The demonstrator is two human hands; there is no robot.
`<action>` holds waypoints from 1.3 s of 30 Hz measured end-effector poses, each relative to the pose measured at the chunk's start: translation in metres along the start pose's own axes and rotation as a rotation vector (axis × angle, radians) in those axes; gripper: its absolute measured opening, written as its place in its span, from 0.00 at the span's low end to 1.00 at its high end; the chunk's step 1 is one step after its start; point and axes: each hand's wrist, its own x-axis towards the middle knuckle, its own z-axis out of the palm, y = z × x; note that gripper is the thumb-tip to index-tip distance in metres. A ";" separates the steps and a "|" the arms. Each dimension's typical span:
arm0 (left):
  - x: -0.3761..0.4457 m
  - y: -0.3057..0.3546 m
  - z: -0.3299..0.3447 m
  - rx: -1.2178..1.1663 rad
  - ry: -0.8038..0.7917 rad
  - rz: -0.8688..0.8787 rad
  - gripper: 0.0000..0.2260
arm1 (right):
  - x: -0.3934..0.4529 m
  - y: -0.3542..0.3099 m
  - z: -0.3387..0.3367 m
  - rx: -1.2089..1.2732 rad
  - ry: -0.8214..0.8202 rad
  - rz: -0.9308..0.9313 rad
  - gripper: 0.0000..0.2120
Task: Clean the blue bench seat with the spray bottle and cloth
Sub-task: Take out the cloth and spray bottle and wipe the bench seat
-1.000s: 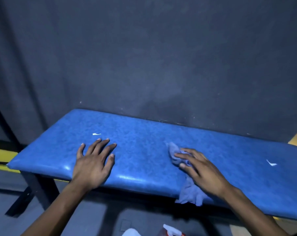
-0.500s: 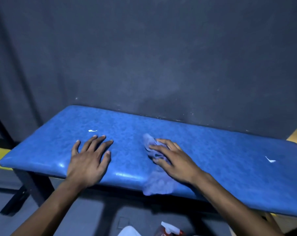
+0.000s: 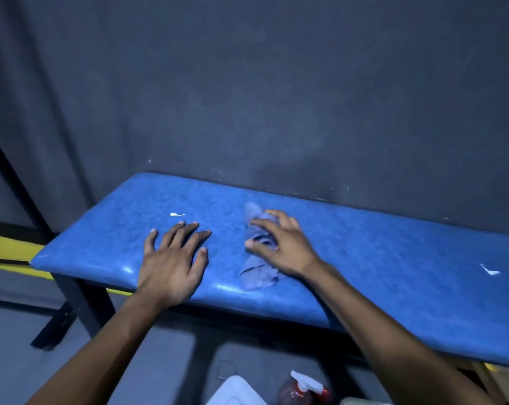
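The blue bench seat (image 3: 378, 258) runs across the view against a dark wall. My right hand (image 3: 279, 247) presses a pale blue cloth (image 3: 257, 273) onto the middle of the seat, fingers curled over its bunched top. My left hand (image 3: 174, 258) lies flat on the seat to the left, fingers spread, holding nothing. The spray bottle (image 3: 302, 388), reddish with a white trigger head, stands on the floor below the bench at the bottom edge of the view.
White marks sit on the seat, one near my left fingertips (image 3: 177, 214) and one at the right (image 3: 489, 270). A black bench leg (image 3: 78, 305) stands at the left. A white object (image 3: 235, 393) lies on the floor beside the bottle.
My right hand has slid the cloth leftward along the seat, toward my left hand. The left hand has stayed flat in place.
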 end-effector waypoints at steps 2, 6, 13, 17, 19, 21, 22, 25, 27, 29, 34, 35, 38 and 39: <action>0.000 -0.001 0.000 -0.006 0.013 -0.007 0.26 | -0.034 -0.012 -0.011 0.007 -0.072 -0.117 0.27; -0.002 0.003 -0.007 -0.022 -0.037 -0.019 0.29 | -0.086 0.039 -0.046 -0.049 -0.006 -0.099 0.20; -0.001 -0.061 -0.034 0.059 -0.062 -0.303 0.40 | -0.041 0.062 -0.033 -0.048 0.141 0.145 0.16; 0.002 -0.066 -0.026 0.041 -0.006 -0.305 0.41 | 0.038 0.004 0.014 0.221 0.178 0.115 0.14; 0.001 -0.064 -0.022 0.037 0.022 -0.299 0.40 | 0.079 -0.033 0.034 0.359 0.140 0.121 0.15; 0.001 -0.067 -0.021 0.040 0.029 -0.299 0.39 | 0.114 -0.066 0.058 0.413 0.059 0.048 0.16; 0.001 -0.069 -0.021 0.040 0.034 -0.297 0.39 | 0.125 -0.079 0.072 0.387 0.001 -0.011 0.17; 0.000 -0.069 -0.017 0.047 0.043 -0.280 0.38 | 0.129 -0.106 0.093 0.181 -0.124 -0.225 0.16; 0.000 -0.070 -0.016 0.056 0.031 -0.275 0.37 | 0.114 -0.105 0.085 0.094 -0.153 -0.396 0.15; 0.000 -0.071 -0.015 0.057 0.038 -0.270 0.37 | 0.091 -0.094 0.066 0.060 -0.189 -0.503 0.15; -0.001 -0.070 -0.016 0.031 0.060 -0.267 0.36 | 0.042 -0.042 0.024 -0.002 -0.131 -0.395 0.18; -0.001 -0.069 -0.017 0.024 0.053 -0.269 0.36 | 0.043 -0.032 0.025 -0.030 -0.089 -0.311 0.21; -0.001 -0.067 -0.018 0.024 0.037 -0.274 0.36 | 0.066 -0.036 0.041 0.016 -0.045 -0.091 0.29; 0.000 -0.067 -0.018 0.029 0.032 -0.276 0.36 | 0.078 -0.047 0.051 0.035 -0.050 -0.056 0.31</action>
